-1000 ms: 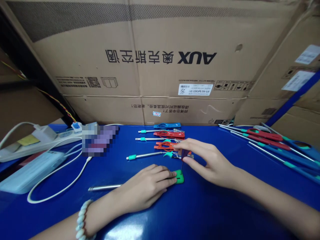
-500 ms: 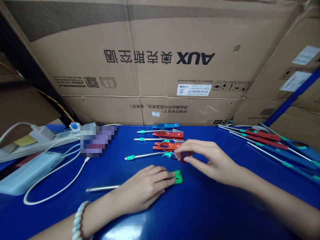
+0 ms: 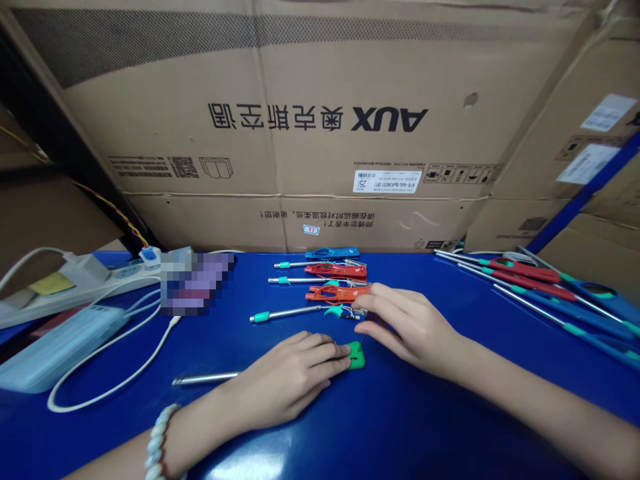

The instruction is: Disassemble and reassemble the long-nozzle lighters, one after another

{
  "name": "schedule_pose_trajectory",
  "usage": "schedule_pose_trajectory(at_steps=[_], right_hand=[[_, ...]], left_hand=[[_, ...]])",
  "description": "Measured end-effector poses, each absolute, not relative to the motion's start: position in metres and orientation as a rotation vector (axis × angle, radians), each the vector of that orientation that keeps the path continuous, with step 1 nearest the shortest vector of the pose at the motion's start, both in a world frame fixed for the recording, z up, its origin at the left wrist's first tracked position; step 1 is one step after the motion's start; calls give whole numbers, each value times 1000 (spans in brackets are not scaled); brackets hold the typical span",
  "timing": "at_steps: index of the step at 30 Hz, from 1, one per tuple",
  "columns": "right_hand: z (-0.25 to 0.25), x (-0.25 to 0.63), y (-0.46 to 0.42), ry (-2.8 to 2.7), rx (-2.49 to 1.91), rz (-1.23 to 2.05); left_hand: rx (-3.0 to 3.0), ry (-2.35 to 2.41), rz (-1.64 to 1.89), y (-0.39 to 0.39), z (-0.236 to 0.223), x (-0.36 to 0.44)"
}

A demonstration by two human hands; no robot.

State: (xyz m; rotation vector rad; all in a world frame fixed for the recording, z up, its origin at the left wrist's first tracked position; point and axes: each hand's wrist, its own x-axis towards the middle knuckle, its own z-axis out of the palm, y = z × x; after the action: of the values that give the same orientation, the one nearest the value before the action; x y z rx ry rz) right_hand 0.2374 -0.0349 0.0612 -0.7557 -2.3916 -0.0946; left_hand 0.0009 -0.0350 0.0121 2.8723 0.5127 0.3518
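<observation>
the left hand [image 3: 295,373] holds the green case [image 3: 357,361] at five o'clock of the view; the right hand [image 3: 417,325] is narrow above a thin shaft [image 3: 363,339] — its grip i cannot tell. better press steadily, shaft upright.

Partly covering the green casing [image 3: 357,357] with the left hand [image 3: 295,373], pixelating the purple object [image 3: 203,283], cropping the beaded bracelet [image 3: 155,443].

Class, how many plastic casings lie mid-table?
4: blue casing at the back, then red casing, orange casing, and nearest, green casing partly under the left hand. The hands may hide more.
</observation>
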Motion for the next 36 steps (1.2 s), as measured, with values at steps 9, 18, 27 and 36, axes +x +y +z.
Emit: schedule_pose_trajectory(at_steps=[9, 18, 27, 36], right_hand=[[61, 237, -37, -2411, -725, 52], [67, 236, -38, -2462, -722, 246], [67, 234, -41, -2484, -761, 145], [68, 236, -40, -2492, -786, -45]], left_hand=[[2872, 524, 326, -35, 13, 2], [2877, 525, 297, -35, 11, 1], [2880, 525, 291, -34, 11, 1], [2880, 528, 298, -34, 13, 1]])
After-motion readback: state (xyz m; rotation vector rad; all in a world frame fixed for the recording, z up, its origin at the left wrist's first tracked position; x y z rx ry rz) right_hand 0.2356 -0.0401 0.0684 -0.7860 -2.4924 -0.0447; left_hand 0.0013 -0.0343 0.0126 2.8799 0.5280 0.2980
